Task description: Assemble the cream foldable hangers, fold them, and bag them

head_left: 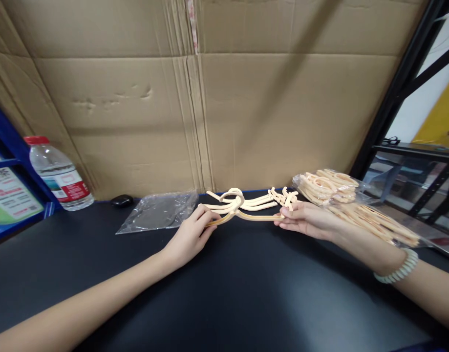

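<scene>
A cream plastic clothes hanger (259, 218) is held level between my two hands, its round hook turned upward. My left hand (193, 233) has its fingers closed on the hanger's left arm. At the other end, my right hand (304, 220) pinches the tip of the right arm; a bracelet circles that wrist. Just behind lie more cream hanger pieces (259, 201), partly hidden by the held one. A few small notched cream pieces (279, 195) sit near my right fingertips.
Clear bags of hanger parts (325, 188) lie at the right. Left of my hands are a flat plastic bag (154, 212), a small black object (121, 200) and a red-capped water bottle (61, 173). A cardboard wall (136, 122) stands behind the black table (246, 293).
</scene>
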`<state>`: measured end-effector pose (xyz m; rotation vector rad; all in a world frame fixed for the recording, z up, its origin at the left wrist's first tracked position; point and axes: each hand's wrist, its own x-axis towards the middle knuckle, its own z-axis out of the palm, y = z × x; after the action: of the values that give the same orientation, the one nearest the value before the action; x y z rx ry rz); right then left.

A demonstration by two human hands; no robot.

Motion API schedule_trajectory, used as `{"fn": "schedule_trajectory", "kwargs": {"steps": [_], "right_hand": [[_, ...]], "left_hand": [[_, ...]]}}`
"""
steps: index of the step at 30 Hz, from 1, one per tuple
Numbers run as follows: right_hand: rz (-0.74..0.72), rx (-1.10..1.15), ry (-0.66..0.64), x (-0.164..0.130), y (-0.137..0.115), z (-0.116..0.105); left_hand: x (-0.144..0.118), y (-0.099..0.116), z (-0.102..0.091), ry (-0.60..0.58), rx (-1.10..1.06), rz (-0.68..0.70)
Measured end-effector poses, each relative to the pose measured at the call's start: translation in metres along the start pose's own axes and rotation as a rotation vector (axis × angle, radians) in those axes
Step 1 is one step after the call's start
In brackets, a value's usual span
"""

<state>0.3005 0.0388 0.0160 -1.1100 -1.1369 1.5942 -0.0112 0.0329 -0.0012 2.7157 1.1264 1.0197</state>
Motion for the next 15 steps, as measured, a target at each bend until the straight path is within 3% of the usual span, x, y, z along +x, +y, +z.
{"fn": "schedule_trajectory", "kwargs": {"steps": [10,15], "right_hand": [[-0.085,-0.013,0.005,-0.0022,0.0025,0.0058],[-0.120,-0.022,0.126,0.0052,0.0095,0.0028]], "left_hand": [[0.0012,0.0013,-0.0009,-0.020,-0.014,0.006],[0.0006,0.0006,-0.0003,-0.010,-0.022,0.015]]}}
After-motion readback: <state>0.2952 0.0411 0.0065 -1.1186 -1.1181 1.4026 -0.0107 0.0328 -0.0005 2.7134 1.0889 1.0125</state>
